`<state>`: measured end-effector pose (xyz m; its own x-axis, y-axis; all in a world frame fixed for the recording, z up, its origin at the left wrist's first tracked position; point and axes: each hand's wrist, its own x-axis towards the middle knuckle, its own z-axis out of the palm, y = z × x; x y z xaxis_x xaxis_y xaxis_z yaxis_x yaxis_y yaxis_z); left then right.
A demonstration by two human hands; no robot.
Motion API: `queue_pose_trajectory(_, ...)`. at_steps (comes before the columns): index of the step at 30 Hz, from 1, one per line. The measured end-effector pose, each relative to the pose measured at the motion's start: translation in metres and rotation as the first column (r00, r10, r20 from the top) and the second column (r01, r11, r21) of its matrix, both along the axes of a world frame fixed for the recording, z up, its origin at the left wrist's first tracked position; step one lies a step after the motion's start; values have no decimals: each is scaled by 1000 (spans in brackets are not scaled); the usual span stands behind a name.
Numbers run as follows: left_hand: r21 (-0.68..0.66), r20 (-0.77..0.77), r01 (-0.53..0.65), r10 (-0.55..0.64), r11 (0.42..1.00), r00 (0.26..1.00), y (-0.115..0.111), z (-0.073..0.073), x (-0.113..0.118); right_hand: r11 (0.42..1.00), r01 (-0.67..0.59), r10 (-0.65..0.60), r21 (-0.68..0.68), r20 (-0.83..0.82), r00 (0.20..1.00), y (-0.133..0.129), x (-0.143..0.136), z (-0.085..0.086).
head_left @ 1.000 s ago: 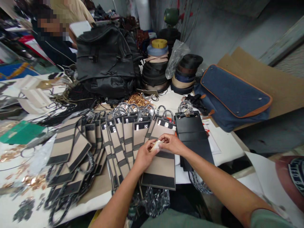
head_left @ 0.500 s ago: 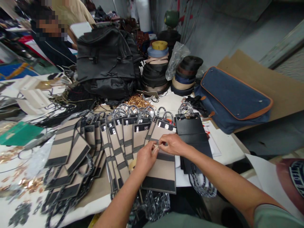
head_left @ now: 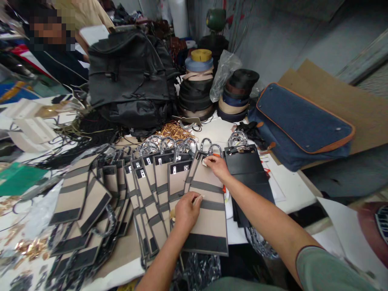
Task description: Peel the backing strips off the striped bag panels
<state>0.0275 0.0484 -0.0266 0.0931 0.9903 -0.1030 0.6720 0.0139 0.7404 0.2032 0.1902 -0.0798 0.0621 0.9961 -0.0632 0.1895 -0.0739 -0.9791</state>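
The front beige bag panel [head_left: 209, 216], with black bands and a looped handle wrapped in plastic, lies before me. Over its left edge, my left hand [head_left: 186, 210] is closed, a small pale tape end showing at the thumb. Part of a yellowish tape roll [head_left: 172, 215] peeks out behind that hand; the rest is hidden. Near the panel's top, my right hand [head_left: 218, 167] pinches a small pale piece of tape [head_left: 205, 162] against or just above the black top band. Several similar panels [head_left: 178, 176] fan out to the left, small white tags on their tops.
More panels [head_left: 72, 190] are heaped at left, near gold-coloured metal pieces [head_left: 33, 244]. Black panels [head_left: 247, 169] lie right. Behind stand a black backpack [head_left: 130, 72], strap rolls [head_left: 197, 89] and a blue bag [head_left: 303, 121]. A person [head_left: 57, 60] is at the far left.
My hands were together over the middle of the panel and have parted. The right moved up to the panel's top with the pale piece; the left moved slightly down.
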Motion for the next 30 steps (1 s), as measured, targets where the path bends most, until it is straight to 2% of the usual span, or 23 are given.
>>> queue_pose_trajectory(2, -60, 17, -46, 47, 997, 999, 1, -7, -4, 999, 22, -24, 31, 52, 998, 5, -9, -10)
queue_pose_trajectory(7, -94, 85, -101, 109, 990, 990, 2, -16, -9, 969, 236, -246, 80, 158, 956, 0, -18, -23)
queue_pose_trajectory(11, -59, 161, -111, 119, 992, 980, -1, -20, -13, 981, 185, -189, 52, 102, 977, 2, -12, -23)
queue_pose_trajectory(15, 92, 120, -171, 160, 981, 980, -3, -16, -18, 981, 191, -194, 45, 81, 978, 3, -8, -17)
queue_pose_trajectory(18, 35, 79, -175, 172, 984, 982, -3, -12, -20, 980, 192, -196, 46, 113, 974, -23, -10, -13)
queue_pose_trajectory(23, -89, 83, -79, 87, 993, 993, 5, -5, -18, 993, 98, -75, -64, 298, 952, -87, -30, -5)
queue_pose_trajectory(25, -90, 62, -32, 38, 995, 997, 9, -2, -17, 988, 107, -64, -108, 345, 936, -95, -37, 1)
queue_pose_trajectory(30, -42, 12, 11, -10, 999, 1000, 21, -1, -11, 957, 227, -137, -181, 407, 903, -96, -39, 19)
